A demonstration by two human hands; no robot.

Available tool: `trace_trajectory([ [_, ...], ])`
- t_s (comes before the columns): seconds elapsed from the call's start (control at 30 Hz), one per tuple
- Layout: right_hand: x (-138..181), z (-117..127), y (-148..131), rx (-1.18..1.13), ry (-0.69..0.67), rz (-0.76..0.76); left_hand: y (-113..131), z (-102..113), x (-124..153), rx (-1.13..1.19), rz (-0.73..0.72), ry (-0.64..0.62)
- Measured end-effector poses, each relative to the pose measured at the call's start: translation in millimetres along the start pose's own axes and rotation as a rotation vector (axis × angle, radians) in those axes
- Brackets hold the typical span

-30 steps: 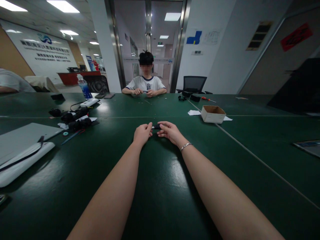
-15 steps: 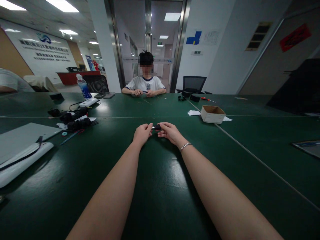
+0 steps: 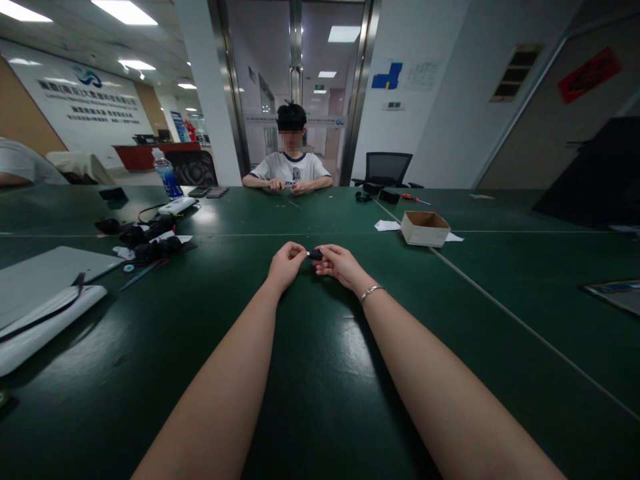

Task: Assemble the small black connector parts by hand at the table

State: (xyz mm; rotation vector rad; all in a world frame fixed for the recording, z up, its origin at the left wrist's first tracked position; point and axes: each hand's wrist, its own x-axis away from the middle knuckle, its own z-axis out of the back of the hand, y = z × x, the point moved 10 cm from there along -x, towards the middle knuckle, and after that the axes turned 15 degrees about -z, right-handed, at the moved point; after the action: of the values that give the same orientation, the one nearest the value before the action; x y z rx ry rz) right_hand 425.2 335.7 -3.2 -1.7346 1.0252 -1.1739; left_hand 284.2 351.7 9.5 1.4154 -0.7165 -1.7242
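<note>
A small black object with a short silvery end (image 3: 315,255) spans the gap between my hands, over the green table (image 3: 320,400). It could be a plug or a small stick; its exact kind is too small to make out. My right hand (image 3: 341,264), with a silver bracelet at the wrist, pinches the black body between thumb and fingers. At the silvery end, my left hand (image 3: 287,265) is closed in a pinch, thumb against forefinger. The fingertips hide part of that end.
An open cardboard box (image 3: 425,230) stands on white paper to the right. Leftward lie black devices (image 3: 150,243), a closed laptop (image 3: 60,263), a white case (image 3: 50,320) and a bottle (image 3: 167,175). Across the table sits a person (image 3: 291,167), hands together; a screwdriver (image 3: 413,199) lies beyond the box.
My left hand's fingers have shifted slightly over the silvery end, and less of it shows now. The right hand has barely moved and keeps its hold on the black body.
</note>
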Motion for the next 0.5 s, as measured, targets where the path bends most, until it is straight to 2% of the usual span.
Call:
trace_trajectory([
  [0.5,-1.8,-0.3,-0.4,0.006,-0.014,0.019,-8.4,-4.0,2.3,0.046,0.141,-0.013],
])
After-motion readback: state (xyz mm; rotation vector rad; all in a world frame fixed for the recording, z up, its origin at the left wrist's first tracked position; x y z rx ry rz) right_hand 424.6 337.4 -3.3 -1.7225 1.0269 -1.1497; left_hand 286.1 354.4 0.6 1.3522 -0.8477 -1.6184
